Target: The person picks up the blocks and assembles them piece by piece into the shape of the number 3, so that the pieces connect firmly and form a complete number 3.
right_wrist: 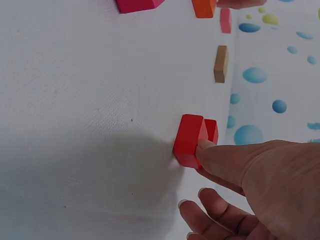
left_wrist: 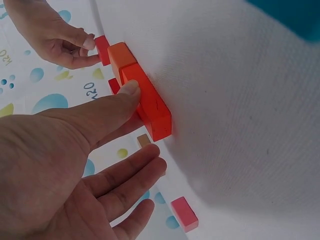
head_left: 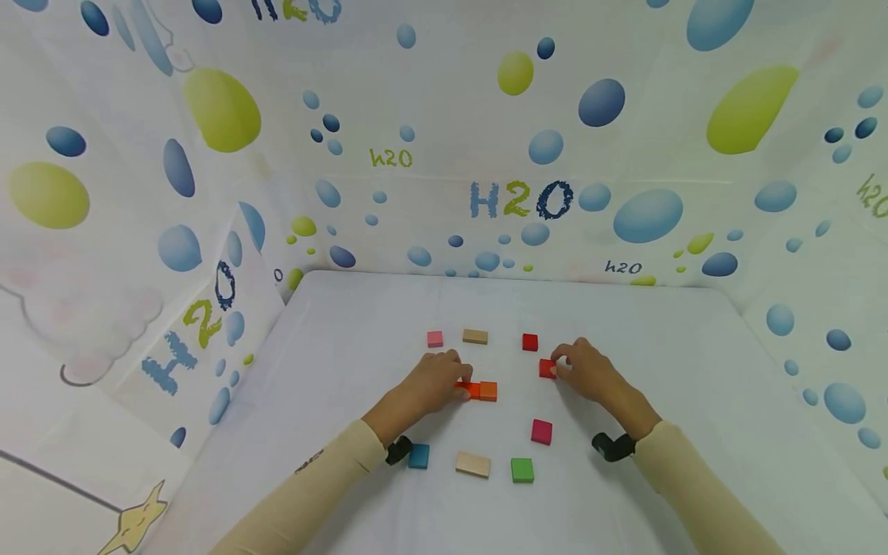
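In the head view my left hand pinches a long red-orange block between thumb and finger, its other fingers spread in the left wrist view. One end of that block meets a smaller orange block. To the right, my right hand pinches a red block by thumb and finger. Just behind this one lies another red block. A crimson block rests nearer the front, between the two hands and below them in the head view.
A pink block and a tan block lie at the back of the white table. Along the front sit a blue block, another tan block and a green block. A printed curtain rises behind.
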`<state>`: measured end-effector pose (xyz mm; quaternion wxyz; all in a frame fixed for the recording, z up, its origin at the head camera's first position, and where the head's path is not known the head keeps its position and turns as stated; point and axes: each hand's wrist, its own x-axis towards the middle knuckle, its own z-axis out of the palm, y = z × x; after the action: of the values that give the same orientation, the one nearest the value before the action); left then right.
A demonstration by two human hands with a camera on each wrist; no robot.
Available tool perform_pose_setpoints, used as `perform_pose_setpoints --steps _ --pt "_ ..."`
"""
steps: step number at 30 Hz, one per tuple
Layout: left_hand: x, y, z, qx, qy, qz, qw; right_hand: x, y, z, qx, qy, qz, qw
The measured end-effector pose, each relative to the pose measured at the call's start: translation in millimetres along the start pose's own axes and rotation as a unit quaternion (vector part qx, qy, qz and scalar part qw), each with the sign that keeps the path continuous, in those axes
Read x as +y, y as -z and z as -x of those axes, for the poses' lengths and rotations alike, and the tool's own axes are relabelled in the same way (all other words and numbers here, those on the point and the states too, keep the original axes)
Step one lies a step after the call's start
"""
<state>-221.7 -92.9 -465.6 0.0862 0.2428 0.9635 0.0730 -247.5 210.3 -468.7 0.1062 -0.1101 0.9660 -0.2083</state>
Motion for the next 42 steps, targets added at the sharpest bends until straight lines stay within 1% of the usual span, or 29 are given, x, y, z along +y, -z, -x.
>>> perform_pose_setpoints --steps 8,20,26,35,42 --pt "1.1 1.5 1.3 0.001 -0.002 0.0 1.0 -4 -10 -9.1 -0.001 -0.004 -0.006 1.0" --pt "0.1 0.5 1.1 0.008 -0.008 0.0 0.9999 -28 -21 -17.3 -0.016 0.005 0.001 0.9998" --pt "-0.5 -1.7 0.2 0.011 -0.009 0.0 0.9999 -35 -25 -20.4 -0.017 0.005 -0.008 0.9998" --pt "-0.9 -1.6 1.0 0.013 -0.006 0.006 0.9999 -42 -32 -25.1 -0.005 0.025 0.009 0.9996" --pt "-1.4 -1.3 1.0 0.012 -0.008 0.01 0.9998 -51 -34 -25.1 -0.005 0.033 0.015 0.9993"
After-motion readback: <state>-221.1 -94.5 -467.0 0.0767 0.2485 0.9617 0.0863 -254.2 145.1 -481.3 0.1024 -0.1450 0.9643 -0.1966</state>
